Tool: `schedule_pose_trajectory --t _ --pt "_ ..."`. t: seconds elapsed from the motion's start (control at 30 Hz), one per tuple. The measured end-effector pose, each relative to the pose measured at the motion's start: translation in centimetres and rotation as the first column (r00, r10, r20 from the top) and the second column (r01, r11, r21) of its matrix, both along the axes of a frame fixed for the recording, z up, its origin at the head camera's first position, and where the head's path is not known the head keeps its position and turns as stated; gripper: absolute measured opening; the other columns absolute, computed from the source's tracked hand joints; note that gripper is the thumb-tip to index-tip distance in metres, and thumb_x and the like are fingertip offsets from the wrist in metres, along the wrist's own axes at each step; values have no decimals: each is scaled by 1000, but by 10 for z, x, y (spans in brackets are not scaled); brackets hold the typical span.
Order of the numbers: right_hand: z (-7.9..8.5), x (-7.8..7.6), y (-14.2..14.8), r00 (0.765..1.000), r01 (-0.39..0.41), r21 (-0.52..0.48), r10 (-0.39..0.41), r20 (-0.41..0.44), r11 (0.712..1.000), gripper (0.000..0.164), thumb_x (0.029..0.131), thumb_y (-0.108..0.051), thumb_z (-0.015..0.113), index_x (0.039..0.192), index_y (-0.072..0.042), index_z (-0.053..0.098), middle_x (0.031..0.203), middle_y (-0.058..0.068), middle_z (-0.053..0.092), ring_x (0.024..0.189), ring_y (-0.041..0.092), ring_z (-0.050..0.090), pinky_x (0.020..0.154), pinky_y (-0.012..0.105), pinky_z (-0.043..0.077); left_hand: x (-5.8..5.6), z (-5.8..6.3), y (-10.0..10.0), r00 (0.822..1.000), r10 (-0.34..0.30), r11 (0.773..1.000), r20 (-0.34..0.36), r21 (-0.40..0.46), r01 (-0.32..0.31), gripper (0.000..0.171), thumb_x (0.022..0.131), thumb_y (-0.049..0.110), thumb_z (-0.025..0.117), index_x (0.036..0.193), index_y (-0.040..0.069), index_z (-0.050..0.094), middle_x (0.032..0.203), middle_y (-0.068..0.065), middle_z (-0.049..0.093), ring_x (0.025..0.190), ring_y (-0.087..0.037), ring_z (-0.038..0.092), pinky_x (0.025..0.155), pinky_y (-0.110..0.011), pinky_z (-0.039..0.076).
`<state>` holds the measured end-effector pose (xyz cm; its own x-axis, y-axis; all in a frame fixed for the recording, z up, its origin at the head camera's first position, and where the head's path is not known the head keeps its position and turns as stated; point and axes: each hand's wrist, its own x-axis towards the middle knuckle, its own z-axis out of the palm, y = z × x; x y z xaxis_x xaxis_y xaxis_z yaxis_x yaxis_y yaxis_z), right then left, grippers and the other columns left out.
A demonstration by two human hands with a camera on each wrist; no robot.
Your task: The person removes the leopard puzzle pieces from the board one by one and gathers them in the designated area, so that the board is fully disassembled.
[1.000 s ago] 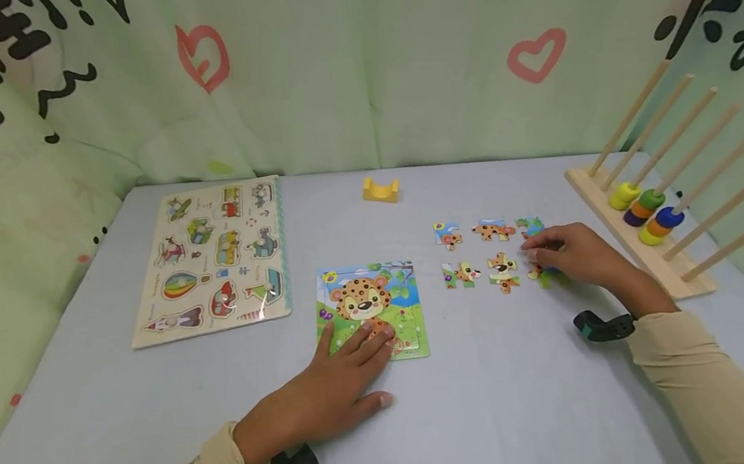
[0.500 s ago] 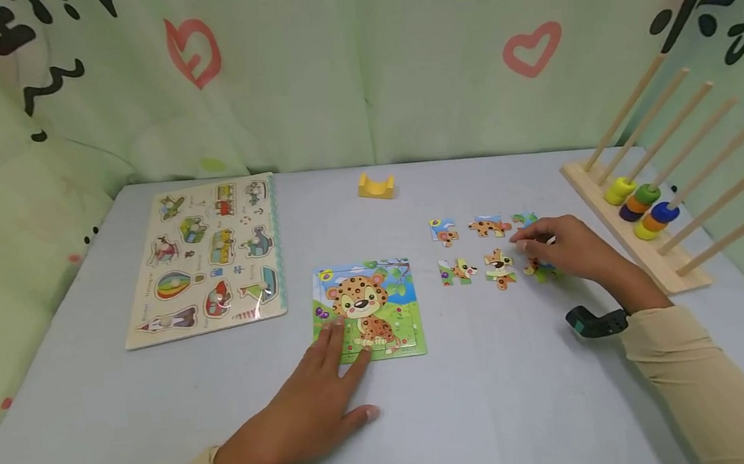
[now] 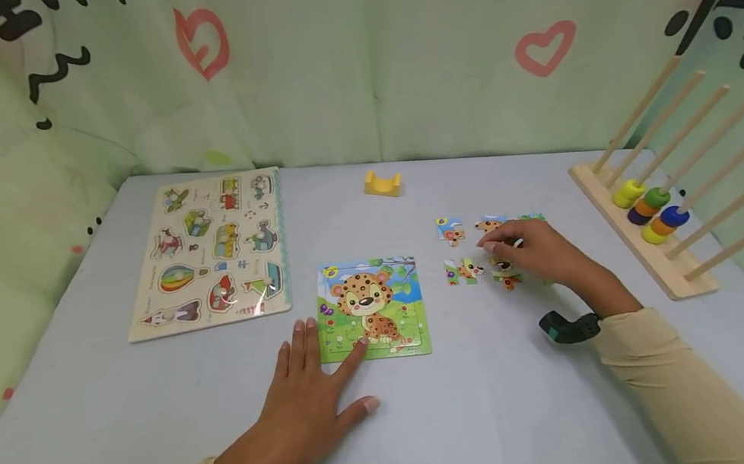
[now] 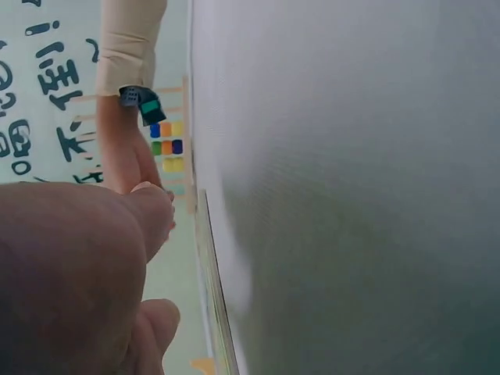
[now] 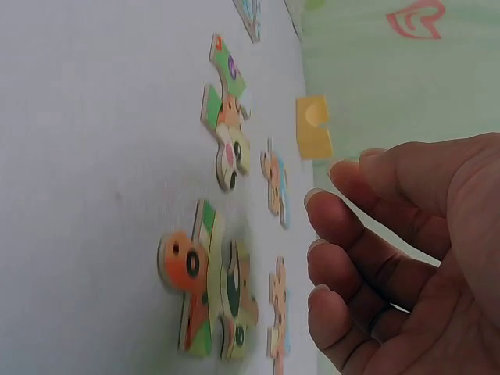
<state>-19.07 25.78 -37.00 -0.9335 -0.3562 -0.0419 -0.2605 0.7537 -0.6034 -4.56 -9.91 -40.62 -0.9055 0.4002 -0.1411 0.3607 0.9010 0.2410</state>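
A square leopard puzzle board (image 3: 391,314) lies on the table in the head view. My left hand (image 3: 291,425) is spread flat at its lower left, a fingertip over the board's bottom edge. Loose jigsaw pieces lie in two rows to the right, among them a leopard-face piece (image 3: 465,272) and a blue corner piece (image 3: 449,229). Over the middle and right of these rows hovers my right hand (image 3: 535,248), partly hiding them. In the right wrist view its fingers are loosely bent with nothing between them, above an orange-and-green piece (image 5: 199,289).
A picture board with vehicle shapes (image 3: 219,253) lies at the left. A small yellow block (image 3: 383,184) sits at the back. On the right stands a wooden peg rack (image 3: 682,269) with coloured rings. A green curtain (image 3: 435,64) surrounds the table.
My right hand has moved left from the right-hand pieces to the middle ones. My left hand has slid left and back, uncovering the leopard picture.
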Motion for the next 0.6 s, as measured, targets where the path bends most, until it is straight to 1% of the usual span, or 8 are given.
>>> schedule_pose_trajectory --t 0.17,0.27,0.37,0.43,0.6 --pt "-4 -5 -27 998 -65 -39 64 -8 997 23 99 -16 58 111 -2 71 97 6 66 86 22 58 69 34 46 -1 -3 0 1000 7 1000 4 2 -7 69 91 68 45 149 31 41 154 -35 12 143 -49 4 110 -63 12" --pt "-6 -8 -45 995 -95 -66 95 5 993 23 99 -18 59 111 -4 72 95 6 66 82 21 57 69 34 46 -1 -4 0 1000 10 1000 11 1 -10 70 91 70 43 148 31 43 154 -33 12 143 -48 5 110 -64 11" --pt "-7 -9 -62 991 -128 -83 130 10 988 23 99 -19 59 111 -5 72 95 5 68 80 19 55 70 35 46 -1 -5 1 1000 12 1000 20 0 -12 71 90 72 41 149 32 42 155 -32 11 143 -48 4 110 -64 11" --pt "-7 -9 -73 989 -146 -96 149 17 985 22 99 -19 60 111 -6 73 92 4 67 79 19 54 67 35 47 -1 -5 0 1000 13 1000 21 -1 -13 72 90 73 41 149 32 41 155 -32 11 143 -48 4 110 -64 11" --pt "-7 -10 -93 984 -177 -107 179 14 978 21 98 -17 61 110 -6 74 95 2 67 79 18 53 67 34 46 -3 -4 0 999 12 1000 30 -13 -12 75 88 76 38 150 33 39 156 -31 6 143 -47 -1 110 -64 8"
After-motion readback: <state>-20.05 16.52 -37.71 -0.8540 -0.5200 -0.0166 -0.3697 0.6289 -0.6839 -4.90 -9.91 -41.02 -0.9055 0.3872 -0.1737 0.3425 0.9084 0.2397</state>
